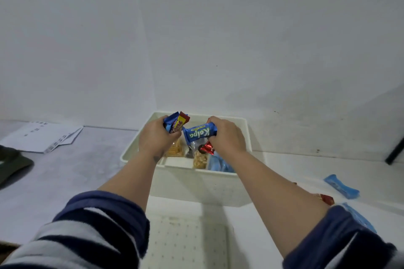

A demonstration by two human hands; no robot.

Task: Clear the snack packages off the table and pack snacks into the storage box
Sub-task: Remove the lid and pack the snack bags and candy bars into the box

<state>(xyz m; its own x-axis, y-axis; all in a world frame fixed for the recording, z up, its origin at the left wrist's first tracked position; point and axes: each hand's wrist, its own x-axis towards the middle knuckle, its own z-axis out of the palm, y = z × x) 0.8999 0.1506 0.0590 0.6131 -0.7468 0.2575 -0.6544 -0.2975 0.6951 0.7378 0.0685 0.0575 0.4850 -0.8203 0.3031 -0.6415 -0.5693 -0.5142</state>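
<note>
The storage box (197, 183) sits at my twelve o'clock, partly filled. My right hand (226, 135) pinches a blue Kalpa bar (200, 133) above it; my left hand (156, 135) clenches a few small bars (176, 123). I should lower each into an open compartment before letting go. More blue packets (341, 186) wait on the table (76, 172) at three o'clock.

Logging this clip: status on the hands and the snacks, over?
Left hand gripping bunched snack bars; right hand holding Kalpa bar. Both over storage box. Blue packet on table. Nothing blocking.
</note>
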